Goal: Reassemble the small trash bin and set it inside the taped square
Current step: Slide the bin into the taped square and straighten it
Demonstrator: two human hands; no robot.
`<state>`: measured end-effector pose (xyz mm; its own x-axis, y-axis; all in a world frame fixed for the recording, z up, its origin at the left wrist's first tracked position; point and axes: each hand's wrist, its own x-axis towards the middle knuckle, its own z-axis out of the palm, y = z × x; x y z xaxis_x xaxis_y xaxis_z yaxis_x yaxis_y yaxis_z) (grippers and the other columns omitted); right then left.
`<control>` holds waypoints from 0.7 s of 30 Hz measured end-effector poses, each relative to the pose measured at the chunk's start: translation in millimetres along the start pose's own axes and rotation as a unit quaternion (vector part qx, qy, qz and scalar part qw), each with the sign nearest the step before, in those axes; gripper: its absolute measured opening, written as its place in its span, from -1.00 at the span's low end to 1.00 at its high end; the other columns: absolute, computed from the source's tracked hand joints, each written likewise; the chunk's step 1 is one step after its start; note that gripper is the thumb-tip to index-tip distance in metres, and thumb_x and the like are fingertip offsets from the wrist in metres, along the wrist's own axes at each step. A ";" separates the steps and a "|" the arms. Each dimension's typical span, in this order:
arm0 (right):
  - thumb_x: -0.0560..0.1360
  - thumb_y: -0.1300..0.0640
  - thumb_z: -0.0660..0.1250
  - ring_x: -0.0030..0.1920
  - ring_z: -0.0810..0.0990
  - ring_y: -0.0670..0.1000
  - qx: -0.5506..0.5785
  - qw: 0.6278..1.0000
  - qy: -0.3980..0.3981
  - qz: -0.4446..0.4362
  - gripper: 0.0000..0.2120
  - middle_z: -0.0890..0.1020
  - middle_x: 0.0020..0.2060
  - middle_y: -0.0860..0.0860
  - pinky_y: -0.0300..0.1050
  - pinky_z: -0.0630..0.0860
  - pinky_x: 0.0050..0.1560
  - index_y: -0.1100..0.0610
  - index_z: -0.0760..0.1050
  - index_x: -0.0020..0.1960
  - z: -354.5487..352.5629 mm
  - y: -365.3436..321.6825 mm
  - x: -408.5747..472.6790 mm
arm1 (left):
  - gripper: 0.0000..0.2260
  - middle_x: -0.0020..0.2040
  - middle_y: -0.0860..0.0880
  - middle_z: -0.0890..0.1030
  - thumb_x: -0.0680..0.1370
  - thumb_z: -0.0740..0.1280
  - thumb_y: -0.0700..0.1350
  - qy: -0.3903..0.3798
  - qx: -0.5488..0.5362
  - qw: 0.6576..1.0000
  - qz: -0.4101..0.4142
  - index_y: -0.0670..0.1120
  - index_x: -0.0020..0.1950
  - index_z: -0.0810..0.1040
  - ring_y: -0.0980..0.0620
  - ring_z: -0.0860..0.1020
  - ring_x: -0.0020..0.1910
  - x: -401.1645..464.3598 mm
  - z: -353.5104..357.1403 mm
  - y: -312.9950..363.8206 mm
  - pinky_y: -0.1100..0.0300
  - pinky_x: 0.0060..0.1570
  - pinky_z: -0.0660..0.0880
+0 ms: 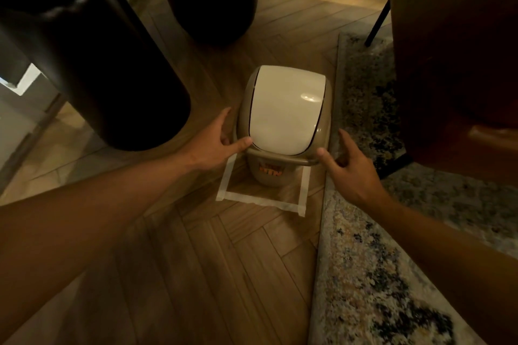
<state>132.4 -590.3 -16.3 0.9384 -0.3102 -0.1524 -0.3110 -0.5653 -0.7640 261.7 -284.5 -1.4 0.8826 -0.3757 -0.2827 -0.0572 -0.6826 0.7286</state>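
Left hand is open, fingers spread, thumb tip touching the near left edge of the small trash bin where the white swing lid meets the beige collar; right hand is likewise open, thumb just beside the collar's near right corner, contact uncertain. Bin stands upright with lid fitted, its base within the taped square on the herringbone wood floor. Patterned rug borders the square on the right; two dark round vessels stand beyond on the left.
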 end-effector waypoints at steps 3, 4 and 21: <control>0.36 -0.64 0.23 0.15 0.61 -0.15 0.007 1.000 -0.020 -0.002 -0.03 0.62 0.19 -0.20 -0.25 0.46 0.16 -0.27 0.05 0.65 0.5 2.6 1.9 | -0.05 0.12 -0.03 0.57 0.43 0.39 0.38 -0.001 0.012 1.000 0.010 0.13 0.65 -0.04 0.08 0.57 0.05 0.8 -2.8 0.0 0.18 -0.05 0.53; 0.36 -0.63 0.23 0.08 0.63 -0.21 0.007 1.000 -0.020 -0.008 -0.03 0.60 0.11 -0.30 -0.30 0.50 0.08 -0.28 0.06 0.64 0.8 1.5 3.4 | -0.06 0.10 -0.04 0.59 0.43 0.40 0.36 0.004 0.019 1.000 0.018 0.12 0.65 -0.02 0.10 0.57 0.02 1.6 -2.9 0.5 0.19 -0.08 0.54; 0.54 -0.23 0.42 0.29 0.64 -0.02 0.009 0.995 -0.053 -0.083 -0.21 0.62 0.38 -0.11 0.01 0.61 0.25 -0.23 0.12 0.66 16.6 -14.9 29.7 | -0.27 0.37 0.19 0.45 0.51 0.49 0.00 0.001 -0.013 0.995 0.095 0.07 0.60 0.21 0.30 0.43 0.24 17.5 -1.1 5.2 0.54 0.09 0.40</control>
<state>167.4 -578.4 -19.9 0.9876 -0.1311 -0.0865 -0.1477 -0.5877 -0.7955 277.3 -294.0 -1.8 0.8573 -0.4962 -0.1370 -0.2118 -0.5826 0.7847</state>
